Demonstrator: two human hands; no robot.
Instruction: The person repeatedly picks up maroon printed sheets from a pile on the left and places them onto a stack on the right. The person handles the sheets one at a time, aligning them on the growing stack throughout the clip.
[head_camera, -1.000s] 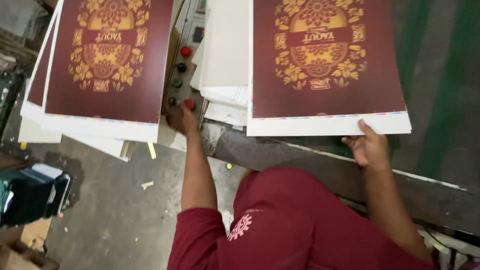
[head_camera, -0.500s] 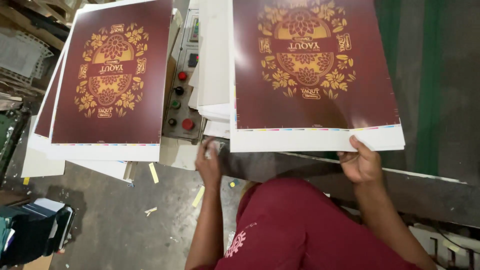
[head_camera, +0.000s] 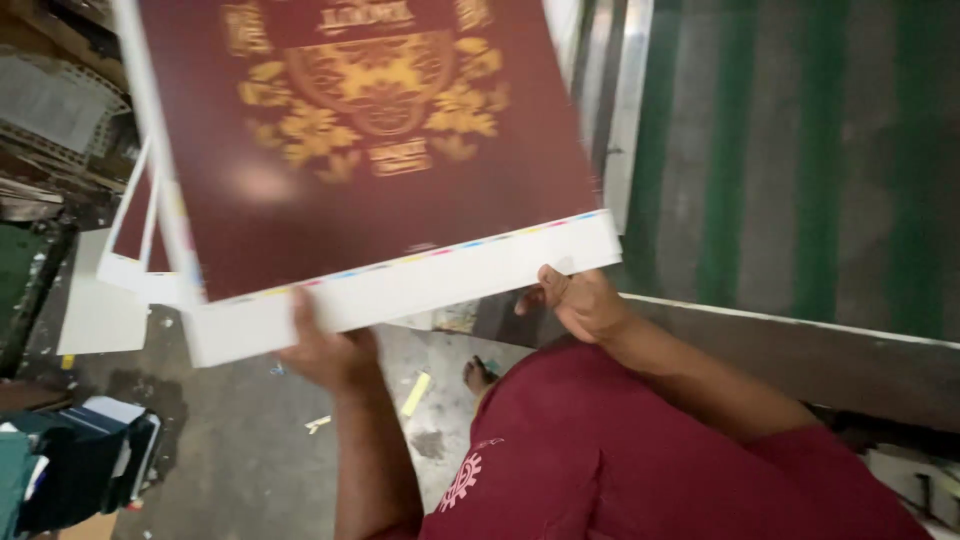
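**Printed stack held in both hands, tilted, near edge toward the body**

- Stack of printed sheets (head_camera: 380, 180): maroon face with a gold ornament, white margin and a thin colour strip along the near edge. It sits in the air in front of the person, upper left of view, clear of the floor.
- Orientation: long axis runs away from the person, up and out of frame. The ornament reads upside down from here, so its top points toward the body. Near edge slopes, lower at the left corner and higher at the right.
- Left hand (head_camera: 325, 350): under the near edge close to the left corner. Fingers are hidden beneath the stack, so can't tell how they sit.
- Right hand (head_camera: 580, 300): at the near right corner, fingers curled up against the underside, thumb at the edge.
- Left side: a second pile of the same sheets (head_camera: 135, 245) sits just beside and lower, partly covered by the held stack. Tight there.
- Right side: machine bed with green belts (head_camera: 800, 160), apart from the stack's right edge, open room over it.
- Below: concrete floor (head_camera: 240, 450) with scraps, one bare foot (head_camera: 478, 376).
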